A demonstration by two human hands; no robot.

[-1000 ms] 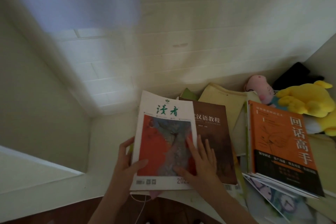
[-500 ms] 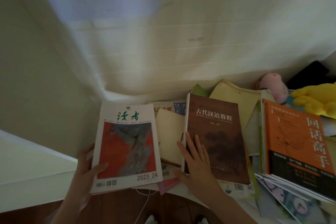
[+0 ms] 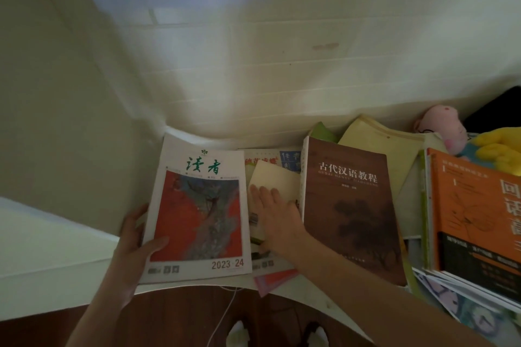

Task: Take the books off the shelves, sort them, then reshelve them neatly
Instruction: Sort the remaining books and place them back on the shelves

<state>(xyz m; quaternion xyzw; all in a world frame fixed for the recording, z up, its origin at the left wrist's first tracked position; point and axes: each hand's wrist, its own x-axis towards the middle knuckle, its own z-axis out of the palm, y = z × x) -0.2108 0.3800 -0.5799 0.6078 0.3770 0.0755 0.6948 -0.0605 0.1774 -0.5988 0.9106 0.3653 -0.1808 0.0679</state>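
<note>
My left hand grips the lower left edge of a white magazine with a red and grey cover picture, thumb on the cover; the magazine lies at the left end of the white shelf. My right hand rests flat, fingers straight, on a small cream book between the magazine and a brown book. An orange and black book tops a stack at the right. Thin magazines lie partly hidden under the cream book.
A yellowish folder leans at the back behind the brown book. A pink plush toy and a yellow plush toy sit at the back right. A white cable hangs below the shelf edge over the dark floor.
My left hand has carried the white magazine leftward off the brown book to the shelf's left end. My right hand left the brown book and now lies on the cream book.
</note>
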